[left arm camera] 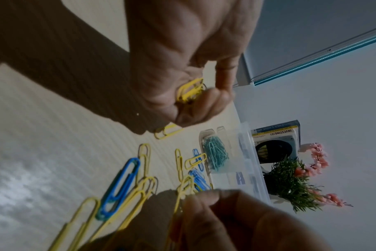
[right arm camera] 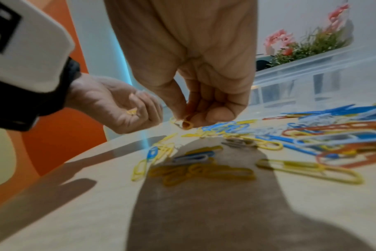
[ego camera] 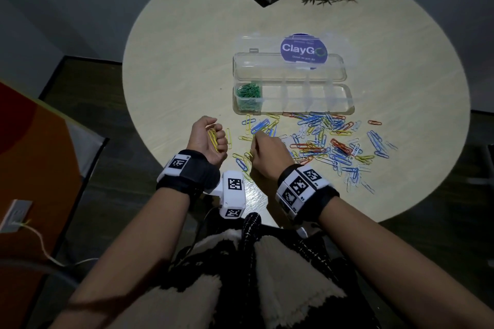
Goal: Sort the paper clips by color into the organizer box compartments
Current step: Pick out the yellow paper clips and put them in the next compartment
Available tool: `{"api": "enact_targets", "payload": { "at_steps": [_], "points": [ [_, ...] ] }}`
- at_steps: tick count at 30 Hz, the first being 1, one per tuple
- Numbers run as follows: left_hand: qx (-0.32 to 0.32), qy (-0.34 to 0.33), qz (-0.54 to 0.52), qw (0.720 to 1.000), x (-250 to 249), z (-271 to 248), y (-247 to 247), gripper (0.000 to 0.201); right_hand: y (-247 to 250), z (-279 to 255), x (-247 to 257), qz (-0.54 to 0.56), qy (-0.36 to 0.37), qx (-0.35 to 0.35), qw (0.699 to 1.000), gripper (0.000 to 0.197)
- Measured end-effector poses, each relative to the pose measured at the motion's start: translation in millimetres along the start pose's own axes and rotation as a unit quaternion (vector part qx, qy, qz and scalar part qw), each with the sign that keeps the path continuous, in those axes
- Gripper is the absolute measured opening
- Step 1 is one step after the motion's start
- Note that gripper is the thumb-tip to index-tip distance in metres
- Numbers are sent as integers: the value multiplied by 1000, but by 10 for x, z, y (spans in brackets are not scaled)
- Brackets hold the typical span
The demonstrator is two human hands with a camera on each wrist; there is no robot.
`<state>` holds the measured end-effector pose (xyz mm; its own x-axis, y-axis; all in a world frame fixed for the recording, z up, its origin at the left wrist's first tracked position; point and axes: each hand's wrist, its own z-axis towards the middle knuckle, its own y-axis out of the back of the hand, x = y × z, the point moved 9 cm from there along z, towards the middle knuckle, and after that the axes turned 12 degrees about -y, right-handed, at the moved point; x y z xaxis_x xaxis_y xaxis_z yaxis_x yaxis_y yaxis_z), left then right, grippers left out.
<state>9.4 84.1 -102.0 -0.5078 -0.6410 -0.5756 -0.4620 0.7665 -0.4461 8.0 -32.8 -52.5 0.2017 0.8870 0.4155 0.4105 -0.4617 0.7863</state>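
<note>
Glossy yellow paper clips (ego camera: 213, 139), bunched in left hand (ego camera: 205, 139).

At the top centre of the frame the right hand (right arm camera: 195, 71) hangs down, its thumb and fingertips pinching a yellow paper clip (right arm camera: 184, 123) just above the surface (right arm camera: 79, 200). At the left, the left hand (right arm camera: 116, 105) curls around a few yellow clips (right arm camera: 131, 112). Mixed paper clips (right arm camera: 311, 141) lie scattered across the right side. The clear organizer box (right arm camera: 311, 71) stands at the upper right, with a flowering plant (right arm camera: 307, 40) behind it.
</note>
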Motion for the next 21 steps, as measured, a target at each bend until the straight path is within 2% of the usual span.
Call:
{"api": "enact_targets", "payload": {
  "at_steps": [3,9,16,21],
  "points": [
    [-5,10,27,1000,0,-15,84,35,-1,-38,62,-5,30,-16,999,15],
    [-15,9,58,998,36,-50,169,33,-13,-93,19,-57,17,-23,998,26],
    [-22,-1,55,998,85,-69,216,32,-163,-108,-17,-103,-6,1,995,23],
    [-35,-7,58,998,37,-99,274,32,-43,-11,-35,-81,-22,-12,996,18]
  ]
}}
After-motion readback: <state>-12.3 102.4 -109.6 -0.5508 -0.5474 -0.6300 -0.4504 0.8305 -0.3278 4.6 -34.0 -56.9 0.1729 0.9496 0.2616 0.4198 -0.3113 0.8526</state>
